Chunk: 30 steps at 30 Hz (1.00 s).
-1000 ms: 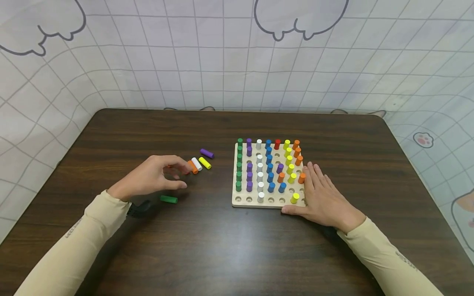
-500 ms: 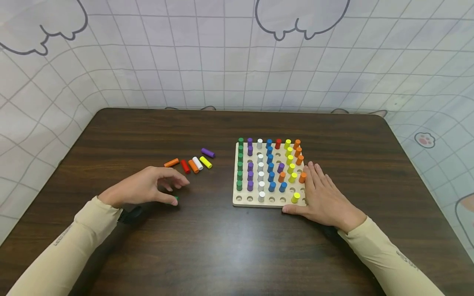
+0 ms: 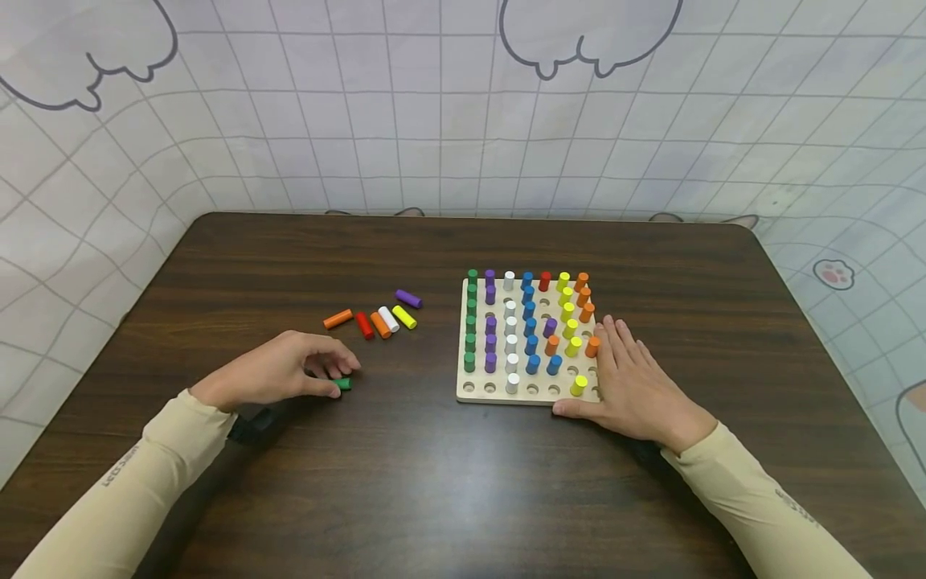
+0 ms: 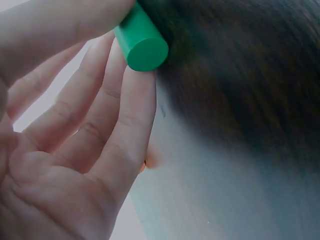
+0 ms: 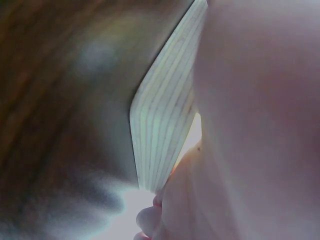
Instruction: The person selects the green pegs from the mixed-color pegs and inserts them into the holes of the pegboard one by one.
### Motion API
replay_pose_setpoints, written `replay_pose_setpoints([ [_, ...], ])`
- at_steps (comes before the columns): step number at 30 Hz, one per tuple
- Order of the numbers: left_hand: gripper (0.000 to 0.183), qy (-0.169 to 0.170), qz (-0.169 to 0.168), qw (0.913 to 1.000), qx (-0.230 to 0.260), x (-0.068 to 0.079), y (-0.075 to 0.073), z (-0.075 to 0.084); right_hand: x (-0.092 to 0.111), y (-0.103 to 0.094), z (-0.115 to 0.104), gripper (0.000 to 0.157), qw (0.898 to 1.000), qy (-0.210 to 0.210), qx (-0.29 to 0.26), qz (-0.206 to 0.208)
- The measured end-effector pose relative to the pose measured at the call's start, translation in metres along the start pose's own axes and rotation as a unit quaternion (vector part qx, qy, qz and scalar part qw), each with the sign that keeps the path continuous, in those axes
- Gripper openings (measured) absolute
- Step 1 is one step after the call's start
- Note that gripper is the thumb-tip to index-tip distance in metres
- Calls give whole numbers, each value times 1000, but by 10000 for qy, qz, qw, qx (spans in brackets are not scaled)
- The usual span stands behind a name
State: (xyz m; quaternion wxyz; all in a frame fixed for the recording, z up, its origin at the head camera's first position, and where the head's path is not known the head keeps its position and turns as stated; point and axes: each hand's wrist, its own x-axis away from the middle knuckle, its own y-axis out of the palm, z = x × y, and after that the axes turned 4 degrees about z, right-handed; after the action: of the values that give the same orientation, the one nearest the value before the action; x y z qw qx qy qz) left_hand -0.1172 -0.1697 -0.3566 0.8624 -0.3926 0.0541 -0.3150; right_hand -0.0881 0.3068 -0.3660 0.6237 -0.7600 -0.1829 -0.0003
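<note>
My left hand point(image 3: 278, 368) pinches a green peg point(image 3: 344, 384) between thumb and fingertips, low over the table. In the left wrist view that green peg point(image 4: 146, 47) shows its round end, with the thumb on one side and a fingertip on the other. My right hand point(image 3: 640, 394) rests with straight fingers along the right edge of the wooden pegboard point(image 3: 499, 396), its thumb at the front corner. Part of the board's right side is hidden under that hand. Layered wood of the pegboard's edge point(image 5: 160, 110) shows in the right wrist view.
Beyond my left hand lie loose pegs: orange point(image 3: 338, 319), red point(image 3: 364, 326), another orange point(image 3: 380, 325), white point(image 3: 388, 319), yellow point(image 3: 404, 317) and purple point(image 3: 408, 298). Columns of coloured pegs stand in the board. The dark wood table point(image 3: 434, 482) ends at a cloth-like gridded backdrop point(image 3: 463, 112).
My left hand has drawn back from the loose orange and white pegs to the green peg and now pinches it. The right hand has stayed on the board.
</note>
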Motion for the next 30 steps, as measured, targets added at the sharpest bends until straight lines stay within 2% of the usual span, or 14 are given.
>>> replay_pose_setpoints([
  [9, 30, -177, -28, 9996, -223, -2, -2, 2, 0, 0, 0, 136, 10000, 8, -42, -11],
  [14, 25, -162, 1, 9991, -392, -3, -2, 2, 0, 0, 0, 135, 10000, -7, -32, 13],
  [23, 25, 81, 289, 9982, -517, -9, 0, 4, 1, 0, -1, 135, 10000, -9, -38, 43],
  [30, 23, -17, 585, 9975, -397, -15, 3, 9, 1, -1, -2, 135, 10000, 9, 3, 49],
])
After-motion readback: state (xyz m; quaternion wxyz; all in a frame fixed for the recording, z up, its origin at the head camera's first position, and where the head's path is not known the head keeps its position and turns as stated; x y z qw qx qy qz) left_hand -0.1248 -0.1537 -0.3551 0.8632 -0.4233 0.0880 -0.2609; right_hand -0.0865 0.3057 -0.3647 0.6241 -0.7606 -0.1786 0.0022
